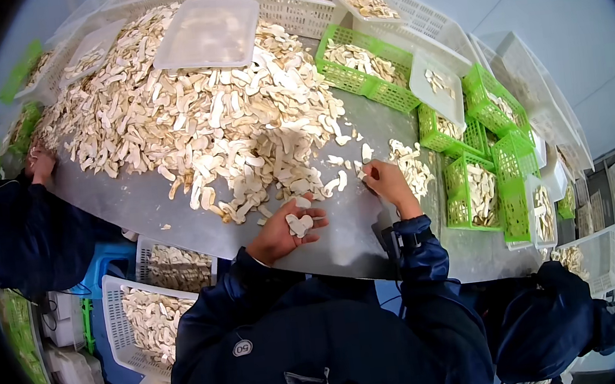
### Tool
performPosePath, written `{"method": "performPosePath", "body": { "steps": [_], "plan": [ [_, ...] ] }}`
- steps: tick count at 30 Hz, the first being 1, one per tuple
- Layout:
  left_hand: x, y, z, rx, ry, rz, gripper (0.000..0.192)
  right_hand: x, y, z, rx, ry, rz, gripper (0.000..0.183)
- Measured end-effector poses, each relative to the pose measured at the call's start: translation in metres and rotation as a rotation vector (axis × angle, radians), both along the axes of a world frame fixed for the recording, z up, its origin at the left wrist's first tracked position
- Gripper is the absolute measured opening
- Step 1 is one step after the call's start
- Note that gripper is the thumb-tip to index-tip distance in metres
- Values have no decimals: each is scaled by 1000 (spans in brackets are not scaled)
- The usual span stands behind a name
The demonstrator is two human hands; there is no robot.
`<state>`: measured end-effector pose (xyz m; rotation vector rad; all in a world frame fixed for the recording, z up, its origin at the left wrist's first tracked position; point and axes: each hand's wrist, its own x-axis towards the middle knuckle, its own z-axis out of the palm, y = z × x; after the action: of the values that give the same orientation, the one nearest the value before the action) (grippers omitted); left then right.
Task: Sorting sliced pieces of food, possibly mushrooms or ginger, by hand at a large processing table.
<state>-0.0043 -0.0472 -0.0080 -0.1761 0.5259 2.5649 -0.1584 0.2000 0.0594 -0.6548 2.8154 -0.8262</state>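
My left hand (pixel 289 229) is palm up above the near edge of the metal table, cradling a few pale dried mushroom slices (pixel 299 224). Its fingers point right, slightly spread. To the right, my right hand (pixel 388 183) is low over the tabletop, thumb and forefinger pinched on a small mushroom slice (pixel 360 170). Another loose slice (pixel 367 152) lies just beyond those fingertips. Beyond both hands spreads a large heap of mushroom slices (pixel 203 113). A smaller pile of slices (pixel 411 167) lies beside my right hand.
A translucent plastic tray (pixel 206 33) rests on the heap. Green perforated baskets (pixel 365 68) holding slices line the right side. White crates (pixel 115 319) of slices stand below the table's left edge. Co-workers in dark clothing are at left (pixel 30 232) and right (pixel 545 319).
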Motion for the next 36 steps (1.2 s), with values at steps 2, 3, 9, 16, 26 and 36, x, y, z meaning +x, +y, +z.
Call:
{"method": "performPosePath", "body": {
  "steps": [2,3,9,16,26,36],
  "plan": [
    [0,1,5,-4,-21,21,43,-2,5,-6,-19,51,-49,13],
    [0,1,7,1,-12,21,43,-2,5,-8,-20,52,-49,13],
    [0,0,5,-18,-5,9,44,2,-5,3,-301,-312,10,19],
    [-1,-2,5,-27,-7,10,47,8,-8,13,-333,-637,52,30],
    [0,-3,-2,35,35,28,38,6,5,22,-441,-765,130,15],
    [-2,1,3,143,-88,59,30,15,61,46,-1501,78,-567,18]
  ]
}}
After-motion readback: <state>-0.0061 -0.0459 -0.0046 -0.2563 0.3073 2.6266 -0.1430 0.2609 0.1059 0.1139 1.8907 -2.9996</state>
